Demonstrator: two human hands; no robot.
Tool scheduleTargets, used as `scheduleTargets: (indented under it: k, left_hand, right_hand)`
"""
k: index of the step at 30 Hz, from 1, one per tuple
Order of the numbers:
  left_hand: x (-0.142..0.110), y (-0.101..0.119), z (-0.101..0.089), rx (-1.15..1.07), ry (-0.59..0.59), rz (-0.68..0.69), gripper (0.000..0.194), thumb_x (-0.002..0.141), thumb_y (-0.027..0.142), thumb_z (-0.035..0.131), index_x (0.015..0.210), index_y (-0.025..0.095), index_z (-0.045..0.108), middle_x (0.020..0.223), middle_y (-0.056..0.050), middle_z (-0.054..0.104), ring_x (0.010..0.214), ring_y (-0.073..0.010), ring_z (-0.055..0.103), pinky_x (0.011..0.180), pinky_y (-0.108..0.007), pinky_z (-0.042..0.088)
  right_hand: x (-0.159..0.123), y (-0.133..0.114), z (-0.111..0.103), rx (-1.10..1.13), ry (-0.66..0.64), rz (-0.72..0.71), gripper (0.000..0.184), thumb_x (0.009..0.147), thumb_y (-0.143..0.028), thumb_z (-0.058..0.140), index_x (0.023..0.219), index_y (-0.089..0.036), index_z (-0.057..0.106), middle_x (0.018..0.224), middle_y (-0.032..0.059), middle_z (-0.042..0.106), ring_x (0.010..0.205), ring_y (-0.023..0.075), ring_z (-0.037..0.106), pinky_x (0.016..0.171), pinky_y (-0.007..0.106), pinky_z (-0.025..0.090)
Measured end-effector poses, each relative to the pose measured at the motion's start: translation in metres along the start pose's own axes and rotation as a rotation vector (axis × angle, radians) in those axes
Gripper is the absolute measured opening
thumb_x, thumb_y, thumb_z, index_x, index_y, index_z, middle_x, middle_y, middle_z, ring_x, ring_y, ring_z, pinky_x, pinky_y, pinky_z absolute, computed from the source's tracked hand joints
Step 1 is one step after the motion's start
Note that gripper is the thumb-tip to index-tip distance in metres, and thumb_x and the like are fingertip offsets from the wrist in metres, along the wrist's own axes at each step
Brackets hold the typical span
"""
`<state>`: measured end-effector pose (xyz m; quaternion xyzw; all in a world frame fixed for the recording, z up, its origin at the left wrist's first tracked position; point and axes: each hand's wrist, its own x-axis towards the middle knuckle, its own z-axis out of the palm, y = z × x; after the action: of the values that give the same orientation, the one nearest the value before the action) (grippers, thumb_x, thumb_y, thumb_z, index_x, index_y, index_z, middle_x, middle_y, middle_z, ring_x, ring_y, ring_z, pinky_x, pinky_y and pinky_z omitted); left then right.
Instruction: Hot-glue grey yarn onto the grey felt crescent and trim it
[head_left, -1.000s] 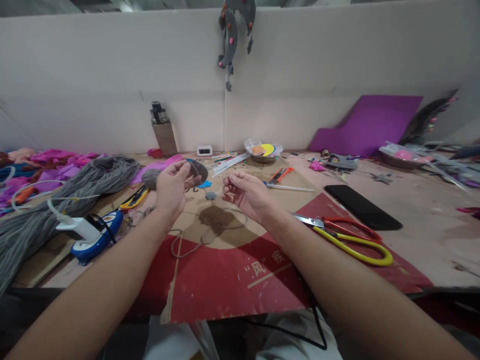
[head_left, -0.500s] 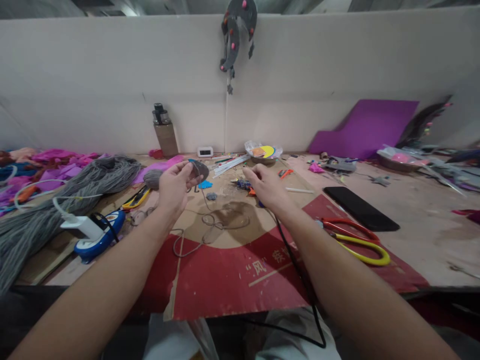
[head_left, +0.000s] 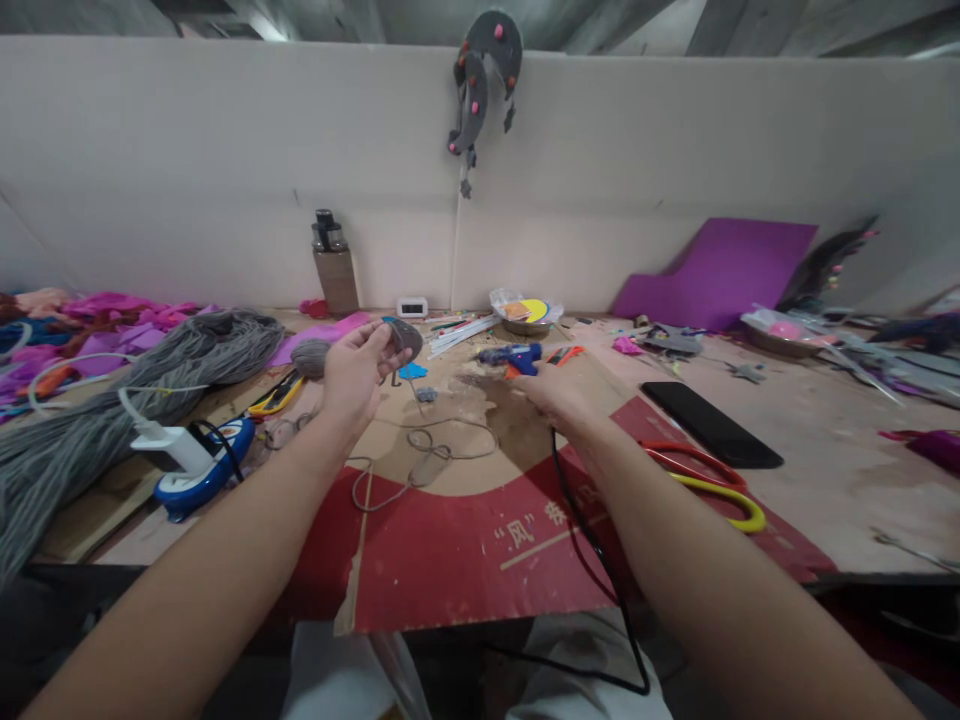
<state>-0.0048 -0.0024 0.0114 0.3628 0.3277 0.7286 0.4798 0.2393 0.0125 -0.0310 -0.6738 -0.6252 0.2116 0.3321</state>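
My left hand (head_left: pixel 358 365) pinches a dark grey rounded piece (head_left: pixel 405 341) between thumb and fingers; a bit of blue shows at its top edge. Grey yarn (head_left: pixel 431 440) trails down from it and lies in loops on the cardboard sheet (head_left: pixel 442 585). Closed around the handle of a blue glue gun (head_left: pixel 517 356) with an orange trigger is my right hand (head_left: pixel 553 392). Its nozzle points left, towards the left hand, and a black cord (head_left: pixel 574 490) runs down from the grip. Below the left hand's piece lies a small grey tuft (head_left: pixel 426 395).
Right of my right forearm are scissors (head_left: pixel 709 480) with red and yellow handles and a black phone (head_left: pixel 709 425). A grey yarn hank (head_left: pixel 187 370), a yellow cutter (head_left: pixel 276 394) and a blue power strip (head_left: pixel 206 470) lie left. White sticks (head_left: pixel 465 334) lie behind.
My right hand has left the space beside the grey piece, moved right and taken hold of the glue gun. My left hand keeps its pinch, nearly still. The view has tilted slightly up.
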Motion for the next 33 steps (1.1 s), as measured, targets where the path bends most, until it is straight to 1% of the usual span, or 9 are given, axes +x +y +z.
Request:
scheduleTargets:
  k: [2,4,7,9,12,17,22,26,33]
  left_hand:
    - [0.001,-0.001,-0.001,0.025,0.004,0.004,0.009,0.075,0.017,0.071,0.079,0.013,0.064,0.075,-0.003,0.07,0.068,-0.0121,0.068,0.075,-0.033,0.06]
    - [0.001,-0.002,-0.001,0.057,0.008,0.018,0.011,0.074,0.018,0.072,0.079,0.012,0.065,0.077,-0.004,0.071,0.07,-0.0128,0.068,0.077,-0.034,0.06]
    - [0.002,-0.005,-0.002,0.088,0.014,0.046,0.013,0.072,0.02,0.074,0.079,0.012,0.066,0.08,-0.005,0.071,0.072,-0.0138,0.069,0.074,-0.032,0.06]
    - [0.002,-0.006,-0.002,0.096,0.013,0.066,0.015,0.07,0.021,0.075,0.079,0.012,0.067,0.08,-0.005,0.071,0.073,-0.0139,0.069,0.073,-0.031,0.059]
    - [0.002,-0.007,-0.002,0.11,-0.017,0.087,0.019,0.067,0.024,0.077,0.079,0.012,0.068,0.081,-0.005,0.072,0.076,-0.0151,0.069,0.074,-0.031,0.059]
    - [0.0,-0.007,-0.001,0.13,-0.026,0.133,0.023,0.063,0.025,0.08,0.08,0.013,0.07,0.077,-0.002,0.07,0.07,-0.0122,0.067,0.073,-0.029,0.059]
    - [-0.002,-0.009,-0.001,0.167,-0.037,0.165,0.021,0.066,0.027,0.079,0.081,0.014,0.071,0.078,-0.003,0.072,0.071,-0.0125,0.067,0.073,-0.028,0.059]
    - [-0.002,-0.01,-0.001,0.192,-0.056,0.182,0.02,0.068,0.028,0.078,0.081,0.015,0.072,0.08,-0.003,0.072,0.073,-0.0126,0.068,0.073,-0.027,0.058]
    - [-0.003,-0.009,0.0,0.215,-0.058,0.195,0.018,0.07,0.028,0.077,0.083,0.016,0.072,0.082,-0.004,0.072,0.075,-0.0138,0.068,0.073,-0.027,0.057]
  right_hand:
    - [-0.004,-0.008,-0.001,0.141,0.044,-0.01,0.024,0.08,-0.028,0.052,0.099,-0.018,0.061,0.086,0.0083,0.068,0.072,0.0199,0.066,0.061,0.03,0.053]
    - [-0.013,-0.021,-0.001,0.301,0.067,-0.076,0.028,0.081,-0.025,0.049,0.109,-0.021,0.055,0.096,0.0046,0.066,0.074,0.0155,0.065,0.062,0.026,0.054]
    - [-0.029,-0.041,0.0,0.658,0.005,-0.292,0.032,0.08,-0.028,0.056,0.111,-0.024,0.05,0.097,0.0013,0.064,0.07,0.0129,0.061,0.061,0.026,0.053]
    - [-0.04,-0.05,0.0,0.775,-0.053,-0.402,0.031,0.08,-0.028,0.06,0.109,-0.023,0.051,0.096,0.0015,0.064,0.064,0.0116,0.056,0.057,0.026,0.05]
    - [-0.049,-0.054,0.001,0.718,-0.079,-0.481,0.028,0.083,-0.028,0.059,0.109,-0.022,0.052,0.098,0.0032,0.065,0.066,0.0124,0.054,0.057,0.028,0.048]
    - [-0.055,-0.054,0.003,0.481,0.008,-0.617,0.018,0.088,-0.022,0.054,0.105,-0.022,0.057,0.098,0.0051,0.065,0.082,0.0178,0.058,0.073,0.035,0.049]
    - [-0.058,-0.058,0.006,0.418,0.089,-0.735,0.016,0.087,-0.017,0.052,0.102,-0.021,0.054,0.096,0.0057,0.063,0.087,0.0196,0.058,0.082,0.039,0.049]
    - [-0.059,-0.061,0.009,0.384,0.108,-0.709,0.017,0.086,-0.015,0.051,0.102,-0.021,0.052,0.094,0.0059,0.062,0.083,0.0194,0.058,0.079,0.038,0.05]
    - [-0.062,-0.064,0.008,0.357,0.067,-0.649,0.018,0.087,-0.016,0.051,0.104,-0.022,0.05,0.096,0.0072,0.064,0.085,0.0207,0.06,0.081,0.039,0.05]
